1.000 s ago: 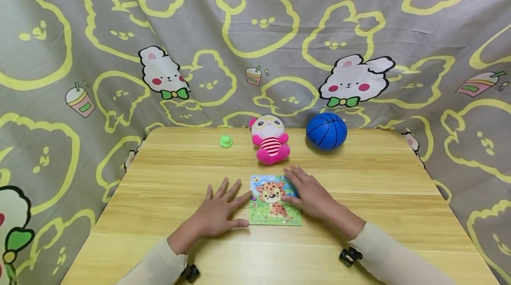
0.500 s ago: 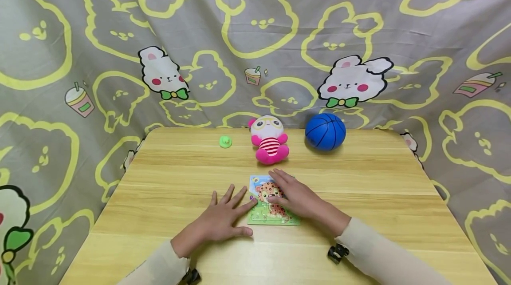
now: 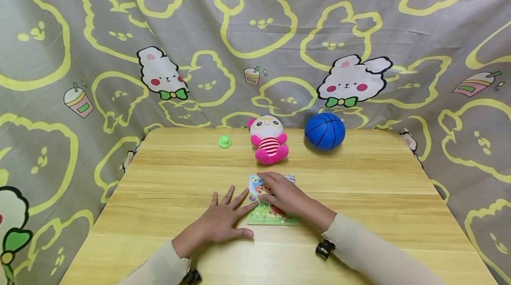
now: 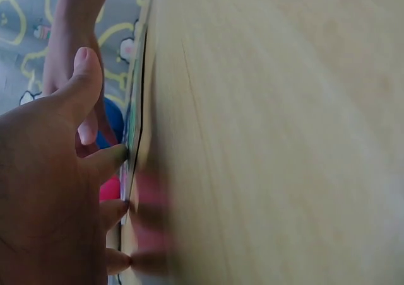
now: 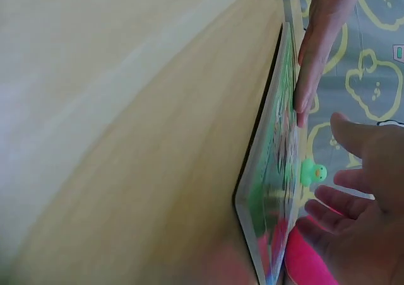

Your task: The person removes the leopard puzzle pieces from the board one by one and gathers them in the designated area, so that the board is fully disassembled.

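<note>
A flat square jigsaw puzzle with a spotted cub on a green and blue ground lies at the middle of the table. My left hand is spread with straight fingers at its left side, the index fingertip over the border; in the left wrist view, fingertips meet the board's edge. Across the puzzle's upper right part reaches my right hand, hiding much of the picture. Its fingers are loosely extended close over the surface in the right wrist view, with nothing gripped.
Behind the puzzle sits a pink and white plush toy in a striped shirt. A blue ball stands to its right, a small green duck toy to its left. A patterned curtain hangs past the wooden table's far edge.
My right hand has slid leftward across the puzzle, from its right border to over the picture. My left hand has shifted slightly right, its index finger now over the puzzle's left border.
</note>
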Tool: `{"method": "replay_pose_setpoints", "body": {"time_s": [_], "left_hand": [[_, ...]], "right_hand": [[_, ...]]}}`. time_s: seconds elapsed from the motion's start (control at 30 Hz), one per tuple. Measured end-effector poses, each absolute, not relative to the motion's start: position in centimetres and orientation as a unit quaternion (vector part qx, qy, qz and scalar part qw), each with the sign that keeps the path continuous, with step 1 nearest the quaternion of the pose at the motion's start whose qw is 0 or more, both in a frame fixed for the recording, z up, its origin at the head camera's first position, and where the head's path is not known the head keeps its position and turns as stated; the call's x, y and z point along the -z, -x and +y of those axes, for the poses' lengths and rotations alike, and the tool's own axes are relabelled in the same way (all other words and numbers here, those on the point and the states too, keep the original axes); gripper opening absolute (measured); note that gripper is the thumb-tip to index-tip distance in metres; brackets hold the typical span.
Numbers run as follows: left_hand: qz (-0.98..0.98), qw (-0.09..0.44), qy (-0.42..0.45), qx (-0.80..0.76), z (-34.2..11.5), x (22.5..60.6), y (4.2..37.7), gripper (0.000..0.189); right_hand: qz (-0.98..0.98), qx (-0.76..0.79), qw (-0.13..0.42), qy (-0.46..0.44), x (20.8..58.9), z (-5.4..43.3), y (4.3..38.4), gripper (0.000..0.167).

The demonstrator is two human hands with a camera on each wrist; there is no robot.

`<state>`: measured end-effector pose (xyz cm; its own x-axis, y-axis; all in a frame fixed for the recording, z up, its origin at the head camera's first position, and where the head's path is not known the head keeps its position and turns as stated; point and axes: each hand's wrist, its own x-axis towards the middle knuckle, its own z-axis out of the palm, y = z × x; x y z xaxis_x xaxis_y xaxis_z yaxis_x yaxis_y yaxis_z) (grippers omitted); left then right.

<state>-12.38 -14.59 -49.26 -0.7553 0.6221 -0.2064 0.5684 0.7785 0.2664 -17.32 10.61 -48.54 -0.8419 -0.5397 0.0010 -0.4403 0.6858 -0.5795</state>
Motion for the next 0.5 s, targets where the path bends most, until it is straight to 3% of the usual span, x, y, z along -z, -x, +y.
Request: {"method": "replay_pose_setpoints", "body": {"time_s": [0.5], "left_hand": [[0.93, 0.146, -0.323, -0.094, -14.8, 49.4, 12.4, 0.079]], "right_hand": [[0.898, 0.347, 0.071, 0.262, 50.2, 9.1, 19.2, 0.055]]}}
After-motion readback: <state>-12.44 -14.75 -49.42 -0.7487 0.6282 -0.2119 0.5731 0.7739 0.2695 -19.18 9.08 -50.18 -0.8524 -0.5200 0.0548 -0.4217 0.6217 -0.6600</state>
